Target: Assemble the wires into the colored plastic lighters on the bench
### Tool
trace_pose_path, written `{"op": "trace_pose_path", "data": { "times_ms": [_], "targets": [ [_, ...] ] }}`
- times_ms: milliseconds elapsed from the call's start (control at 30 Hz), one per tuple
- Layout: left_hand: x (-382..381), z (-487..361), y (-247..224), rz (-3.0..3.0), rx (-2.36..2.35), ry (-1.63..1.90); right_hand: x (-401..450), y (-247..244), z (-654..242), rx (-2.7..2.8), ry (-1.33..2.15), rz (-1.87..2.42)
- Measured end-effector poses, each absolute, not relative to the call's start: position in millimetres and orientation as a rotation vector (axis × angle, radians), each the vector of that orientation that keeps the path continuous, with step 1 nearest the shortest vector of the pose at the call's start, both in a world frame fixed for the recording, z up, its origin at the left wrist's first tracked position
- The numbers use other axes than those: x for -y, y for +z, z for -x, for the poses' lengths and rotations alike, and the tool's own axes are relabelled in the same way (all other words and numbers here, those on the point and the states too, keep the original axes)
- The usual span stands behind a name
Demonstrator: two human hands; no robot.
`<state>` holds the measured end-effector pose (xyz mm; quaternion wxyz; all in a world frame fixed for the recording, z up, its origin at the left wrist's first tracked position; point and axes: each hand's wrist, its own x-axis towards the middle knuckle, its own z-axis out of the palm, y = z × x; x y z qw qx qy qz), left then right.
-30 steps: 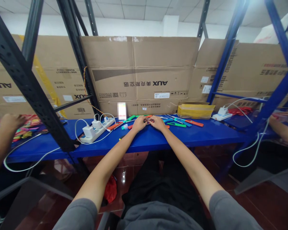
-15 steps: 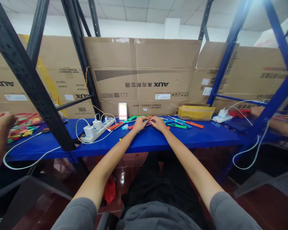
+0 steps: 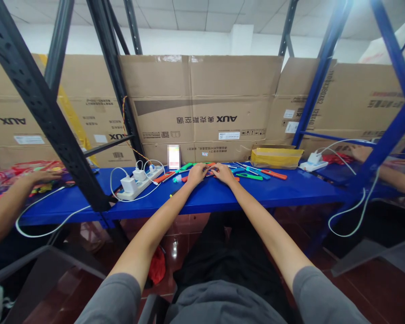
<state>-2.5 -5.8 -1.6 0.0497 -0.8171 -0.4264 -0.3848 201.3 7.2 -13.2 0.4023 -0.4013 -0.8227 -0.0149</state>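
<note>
My left hand [image 3: 197, 173] and my right hand [image 3: 224, 173] are close together over the blue table, with fingertips bent inward and nearly meeting. Both seem closed on something small between them, too tiny and covered to make out. Right of my right hand lie long plastic-handled tools, some with thin metal shafts: a green one [image 3: 250, 176], an orange one [image 3: 274, 174] and a blue one. On the left side are another orange one [image 3: 164, 177], a green one [image 3: 186, 166] and a small teal-and-white piece [image 3: 177, 179]. Red and orange parts show partly behind my fingers.
A phone with a bright screen [image 3: 173, 157] leans on the cardboard wall [image 3: 202, 99]. White power strips with chargers [image 3: 135, 186] and cables sit left and right. A yellow box [image 3: 276, 157] stands at the back right. Metal posts flank the blue table [image 3: 222, 200]; co-workers' arms show at both sides.
My hands stay almost in place, with only slight finger movement. At the left, the co-worker's raised hand has come down onto the colourful pile. The view has shifted slightly.
</note>
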Motion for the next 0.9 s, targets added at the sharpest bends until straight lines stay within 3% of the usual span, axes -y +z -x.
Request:
{"op": "trace_pose_path", "data": {
  "times_ms": [433,767,900],
  "targets": [
    [3.0,5.2,-0.6,2.386,1.426,-1.223,-14.5,-16.7,-204.5,2.06,-0.011,0.987],
    [-10.1,-2.1,-10.2,2.656,1.613,-2.014,-12.5,-13.9,-204.1,2.072,-0.042,1.047],
    [-7.8,-0.2,-8.6,2.648,1.567,-2.001,-11.0,-13.6,-203.9,2.09,-0.039,1.022]
  ]
}}
